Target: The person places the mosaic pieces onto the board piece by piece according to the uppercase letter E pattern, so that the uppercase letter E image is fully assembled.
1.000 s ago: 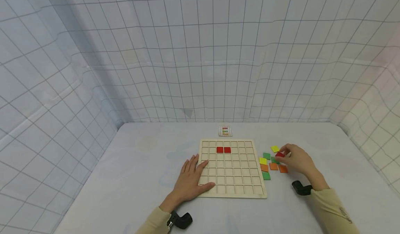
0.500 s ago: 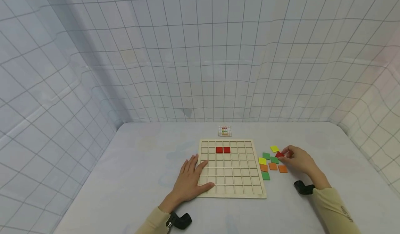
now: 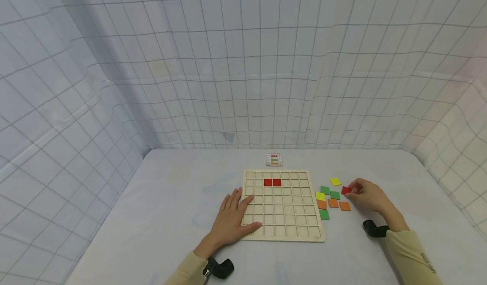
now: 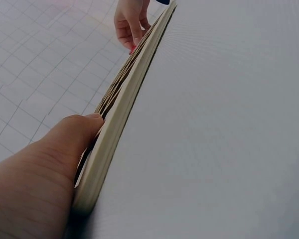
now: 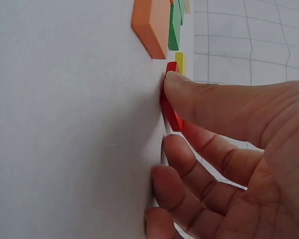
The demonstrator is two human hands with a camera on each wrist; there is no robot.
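A pale wooden grid board [image 3: 285, 209] lies on the table with two red square tiles [image 3: 272, 182] side by side in its upper part. My left hand [image 3: 230, 221] rests flat across its left edge, fingers spread; the left wrist view shows the thumb [image 4: 74, 130] over the rim. To the right of the board, my right hand [image 3: 367, 195] pinches a loose red tile [image 3: 346, 190] between thumb and forefinger. Seen from the right wrist, this red tile [image 5: 172, 107] stands slightly tilted close over the table, with the other fingers curled beneath.
Between board and right hand lie loose green tiles [image 3: 335, 195], orange tiles [image 3: 333, 203] and yellow tiles [image 3: 335, 182]. A small card with a coloured grid pattern [image 3: 274, 160] lies behind the board. White grid-patterned curtains [image 3: 243, 86] enclose the table's back and sides.
My right hand has drawn the red tile off to the right, away from the green tile that it overlapped. The left hand has stayed in place on the board.
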